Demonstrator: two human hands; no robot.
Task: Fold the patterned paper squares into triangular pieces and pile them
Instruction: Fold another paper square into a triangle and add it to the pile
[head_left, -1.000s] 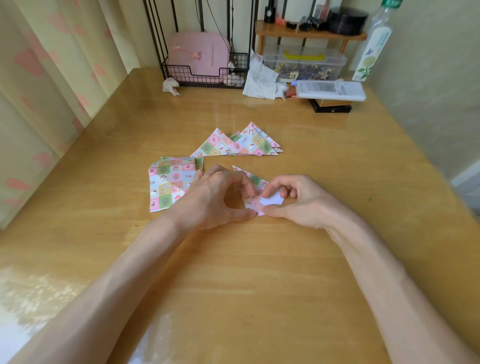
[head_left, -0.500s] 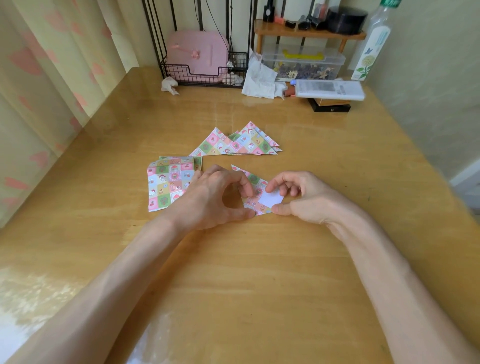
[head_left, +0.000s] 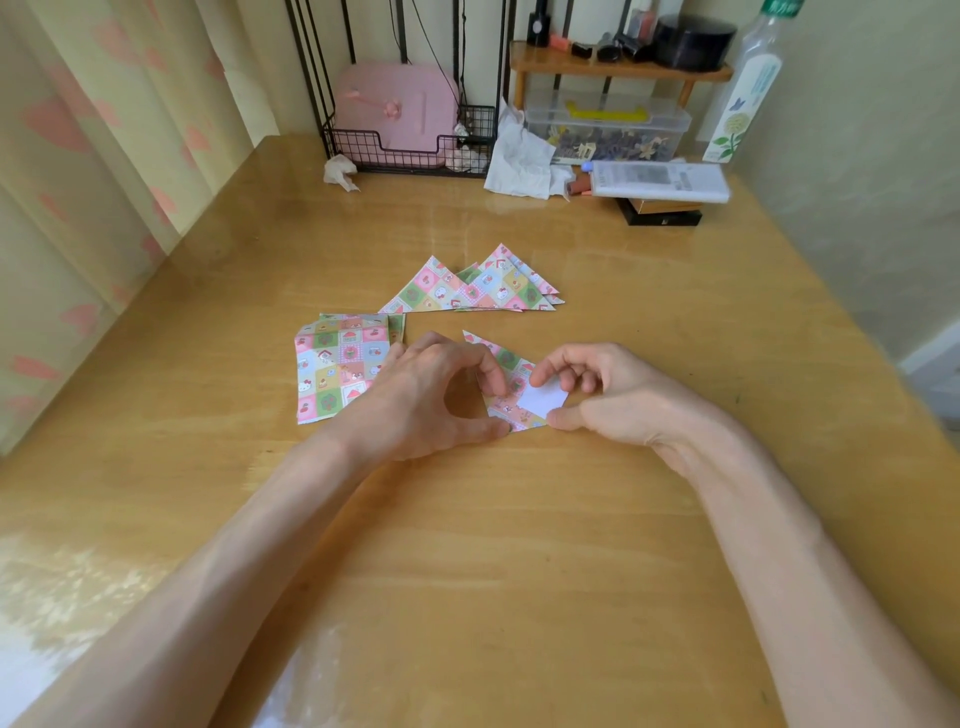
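Wider white underside now shows on the half-folded paper (head_left: 515, 409) than a second ago.
On the table (head_left: 519, 545), left hand (head_left: 415, 400) pins its patterned side with curled thumb and forefinger; right hand (head_left: 613, 395) pinches its white corner. Just left lie the unfolded squares (head_left: 337, 369), triangle pile (head_left: 467, 291) beyond.

We look through one wide-angle camera worn on the person's head, facing forward and down across the glossy honey-coloured wooden table (head_left: 519, 571). Its near part lies close beneath us; the black wire rack (head_left: 348, 150) at its far edge stands well off.
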